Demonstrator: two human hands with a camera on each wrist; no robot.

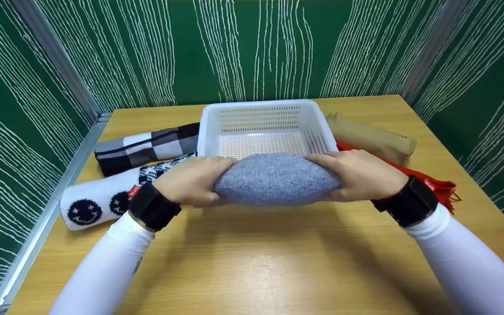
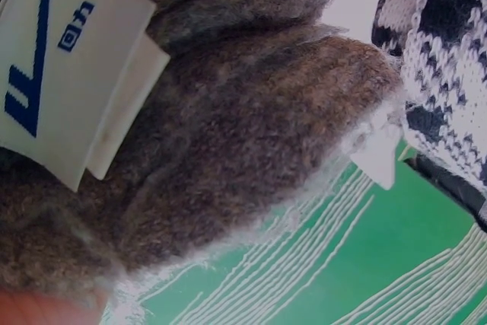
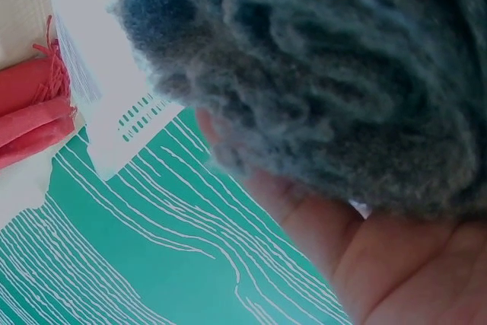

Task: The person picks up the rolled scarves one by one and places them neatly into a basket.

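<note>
Plainly, the left hand (image 1: 195, 179) clamps the left end of 1 grey fabric roll (image 1: 277, 180), the right hand (image 1: 361, 176) its right; fingers (image 1: 324, 161) probably curl round the far side; the roll hangs at the near side of the white basket (image 1: 258, 104).

From here I see green walls (image 1: 278, 48) streaked with wavy white lines on three sides, grey metal posts (image 1: 55, 52) in the corners. Light glares softly off my wood-grain desk (image 1: 252, 249).
</note>
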